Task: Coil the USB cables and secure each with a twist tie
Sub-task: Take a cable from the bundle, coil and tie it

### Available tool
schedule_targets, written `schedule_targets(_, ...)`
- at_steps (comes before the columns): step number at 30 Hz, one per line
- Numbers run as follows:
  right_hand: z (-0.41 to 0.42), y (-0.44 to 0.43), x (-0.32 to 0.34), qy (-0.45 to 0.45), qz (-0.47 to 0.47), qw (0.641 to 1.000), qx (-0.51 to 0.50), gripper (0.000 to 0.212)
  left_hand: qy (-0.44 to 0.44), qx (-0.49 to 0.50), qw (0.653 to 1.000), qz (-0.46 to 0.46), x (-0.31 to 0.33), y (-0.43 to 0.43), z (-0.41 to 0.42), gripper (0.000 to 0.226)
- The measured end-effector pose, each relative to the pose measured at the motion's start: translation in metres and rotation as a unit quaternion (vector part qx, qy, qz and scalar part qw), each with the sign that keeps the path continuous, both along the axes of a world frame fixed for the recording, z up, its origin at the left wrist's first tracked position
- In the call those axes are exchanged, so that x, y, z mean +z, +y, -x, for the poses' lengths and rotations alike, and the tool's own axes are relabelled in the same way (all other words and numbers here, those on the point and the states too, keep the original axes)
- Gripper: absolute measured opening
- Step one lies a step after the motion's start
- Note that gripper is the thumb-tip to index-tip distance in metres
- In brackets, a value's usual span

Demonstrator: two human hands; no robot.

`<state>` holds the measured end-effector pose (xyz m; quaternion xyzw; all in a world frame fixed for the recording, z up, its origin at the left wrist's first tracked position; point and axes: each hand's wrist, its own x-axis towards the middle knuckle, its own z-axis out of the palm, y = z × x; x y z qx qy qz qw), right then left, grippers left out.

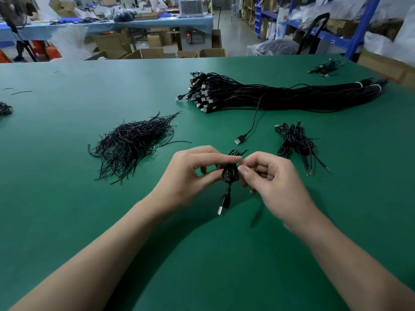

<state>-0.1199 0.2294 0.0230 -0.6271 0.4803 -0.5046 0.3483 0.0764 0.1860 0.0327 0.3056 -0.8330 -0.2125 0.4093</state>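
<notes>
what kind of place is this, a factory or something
Likely a cable-packing workshop in a warehouse: a big bundle of USB cables and a pile of twist ties lie on a green worktable, with cardboard boxes and blue storage racks behind.

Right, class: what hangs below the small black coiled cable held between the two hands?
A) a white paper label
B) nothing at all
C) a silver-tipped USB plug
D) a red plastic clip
C: a silver-tipped USB plug dangles below the small black coiled cable that the left hand and right hand pinch.
</notes>
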Motion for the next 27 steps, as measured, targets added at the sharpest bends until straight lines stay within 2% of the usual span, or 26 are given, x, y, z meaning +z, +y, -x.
schedule_targets(3,-0.005,0.004,0.000,0.045,0.030,0.998,-0.021,0.018,0.003,0.036,0.998,0.053,0.003,0.002,0.000,0.020)
schedule_targets(7,-0.006,0.009,0.004,0.150,0.127,0.978,-0.065,0.017,0.031,0.033,0.999,0.008,0.000,0.007,0.006,0.010)
schedule_targets(11,-0.010,0.014,0.005,0.232,0.220,0.942,-0.098,0.013,0.106,0.018,0.988,-0.111,-0.003,0.012,0.011,0.003)
schedule_targets(14,-0.011,0.014,0.006,0.266,0.269,0.920,-0.104,0.012,0.200,-0.010,0.959,-0.200,-0.003,0.017,0.015,0.027)
schedule_targets(16,-0.011,0.013,0.006,0.283,0.283,0.910,-0.110,0.012,0.220,-0.014,0.948,-0.228,-0.004,0.017,0.016,0.032)
schedule_targets(18,-0.010,0.012,0.006,0.273,0.273,0.915,-0.114,0.012,0.214,-0.030,0.949,-0.229,-0.006,0.016,0.017,0.023)
schedule_targets(20,-0.008,0.012,0.006,0.223,0.236,0.939,-0.115,0.013,0.215,-0.062,0.947,-0.229,-0.007,0.014,0.014,0.015)
schedule_targets(22,-0.005,0.010,0.007,0.171,0.191,0.960,-0.110,0.013,0.181,-0.076,0.957,-0.213,-0.008,0.012,0.011,0.027)
schedule_targets(25,-0.004,0.008,0.005,0.115,0.121,0.982,-0.089,0.018,0.106,-0.072,0.974,-0.185,-0.008,0.009,0.009,0.033)
schedule_targets(27,-0.003,0.006,0.004,0.084,0.075,0.991,-0.069,0.018,0.065,-0.035,0.990,-0.120,-0.007,0.006,0.006,0.034)
